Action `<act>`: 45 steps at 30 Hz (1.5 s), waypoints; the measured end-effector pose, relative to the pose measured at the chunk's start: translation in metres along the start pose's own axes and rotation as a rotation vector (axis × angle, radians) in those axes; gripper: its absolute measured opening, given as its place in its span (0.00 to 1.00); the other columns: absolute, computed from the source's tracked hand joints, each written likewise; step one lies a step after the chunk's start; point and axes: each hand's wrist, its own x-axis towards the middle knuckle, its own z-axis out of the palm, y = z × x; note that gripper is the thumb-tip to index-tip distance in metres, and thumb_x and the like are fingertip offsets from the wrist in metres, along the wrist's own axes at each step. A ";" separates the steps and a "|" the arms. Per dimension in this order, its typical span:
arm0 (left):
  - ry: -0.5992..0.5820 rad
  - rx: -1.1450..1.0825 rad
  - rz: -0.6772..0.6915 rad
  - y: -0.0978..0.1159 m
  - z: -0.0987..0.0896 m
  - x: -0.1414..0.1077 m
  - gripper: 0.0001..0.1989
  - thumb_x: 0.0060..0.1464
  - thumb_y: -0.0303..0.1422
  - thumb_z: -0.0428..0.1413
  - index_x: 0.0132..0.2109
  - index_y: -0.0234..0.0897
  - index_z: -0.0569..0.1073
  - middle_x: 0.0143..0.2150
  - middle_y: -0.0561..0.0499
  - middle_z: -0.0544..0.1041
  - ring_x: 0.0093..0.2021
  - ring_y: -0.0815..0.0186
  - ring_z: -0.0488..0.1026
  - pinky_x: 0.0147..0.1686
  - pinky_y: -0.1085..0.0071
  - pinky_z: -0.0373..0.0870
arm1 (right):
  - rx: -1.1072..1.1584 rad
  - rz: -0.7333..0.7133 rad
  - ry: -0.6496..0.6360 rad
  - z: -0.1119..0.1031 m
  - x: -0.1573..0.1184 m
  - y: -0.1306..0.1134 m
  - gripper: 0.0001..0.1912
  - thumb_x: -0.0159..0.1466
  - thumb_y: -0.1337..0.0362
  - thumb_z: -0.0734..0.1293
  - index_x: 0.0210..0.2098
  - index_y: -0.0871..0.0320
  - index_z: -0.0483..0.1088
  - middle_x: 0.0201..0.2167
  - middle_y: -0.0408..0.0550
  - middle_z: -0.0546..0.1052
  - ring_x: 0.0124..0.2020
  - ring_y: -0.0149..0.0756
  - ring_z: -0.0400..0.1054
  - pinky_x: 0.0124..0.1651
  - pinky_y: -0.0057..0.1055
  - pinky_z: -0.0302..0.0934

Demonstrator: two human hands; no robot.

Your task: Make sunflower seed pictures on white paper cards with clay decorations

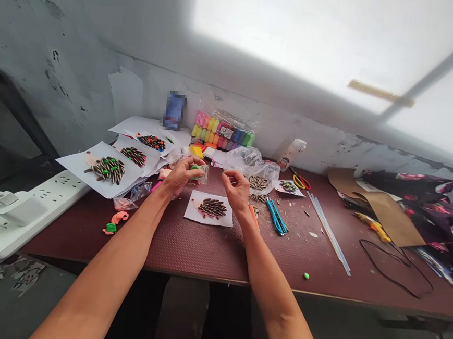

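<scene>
My left hand (182, 177) is closed around a clear plastic packet with green modelling clay (198, 173) in it. Across from it, my right hand (236, 188) pinches what looks like a tiny bit of green clay between thumb and fingertips. Below and between both hands lies a white card (191, 215) with a hedgehog picture (212, 208), its spines made of striped sunflower seeds. Past my right hand, more seeds (257, 182) spill from a clear plastic bag (252, 162). A small green clay ball (306, 275) rests near the table's front edge.
Finished seed hedgehogs on paper (109, 169) lie at left, beside a white power strip (18, 226). A blue utility knife (276, 217), scissors (301, 181), glue sticks (329, 232) and a yellow glue gun (374, 226) lie right. Coloured clay packs (221, 132) and a bottle (291, 153) stand behind.
</scene>
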 end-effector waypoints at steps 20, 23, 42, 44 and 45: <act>-0.143 0.210 0.035 -0.010 -0.003 0.004 0.14 0.41 0.41 0.66 0.35 0.37 0.83 0.34 0.48 0.81 0.38 0.63 0.73 0.40 0.69 0.67 | 0.208 0.155 -0.192 0.001 0.001 -0.003 0.13 0.56 0.53 0.71 0.31 0.56 0.75 0.23 0.42 0.74 0.22 0.29 0.61 0.26 0.27 0.58; -0.168 0.208 0.032 -0.009 -0.003 0.004 0.14 0.42 0.41 0.66 0.35 0.37 0.83 0.34 0.48 0.81 0.37 0.64 0.73 0.41 0.69 0.68 | 0.220 0.143 -0.202 0.003 0.000 -0.004 0.14 0.57 0.51 0.70 0.30 0.56 0.73 0.25 0.43 0.75 0.22 0.28 0.61 0.26 0.27 0.58; -0.259 0.067 -0.071 -0.006 0.002 -0.002 0.21 0.35 0.46 0.73 0.33 0.37 0.80 0.31 0.51 0.79 0.31 0.68 0.71 0.31 0.73 0.67 | 0.307 0.234 -0.249 0.000 0.002 -0.006 0.28 0.47 0.40 0.77 0.27 0.56 0.67 0.21 0.37 0.68 0.21 0.26 0.58 0.24 0.25 0.55; -0.255 0.052 -0.059 -0.006 0.003 -0.002 0.21 0.34 0.46 0.73 0.31 0.37 0.78 0.30 0.53 0.78 0.29 0.70 0.70 0.30 0.74 0.66 | 0.354 0.279 -0.299 -0.001 0.002 -0.009 0.27 0.46 0.41 0.77 0.26 0.56 0.67 0.20 0.36 0.67 0.20 0.24 0.57 0.23 0.25 0.54; -0.254 0.040 -0.060 -0.006 0.003 -0.002 0.21 0.34 0.46 0.73 0.31 0.37 0.78 0.29 0.53 0.77 0.29 0.70 0.70 0.30 0.74 0.65 | 0.375 0.297 -0.323 -0.002 0.001 -0.010 0.27 0.46 0.42 0.78 0.26 0.56 0.67 0.20 0.36 0.68 0.20 0.24 0.57 0.23 0.25 0.54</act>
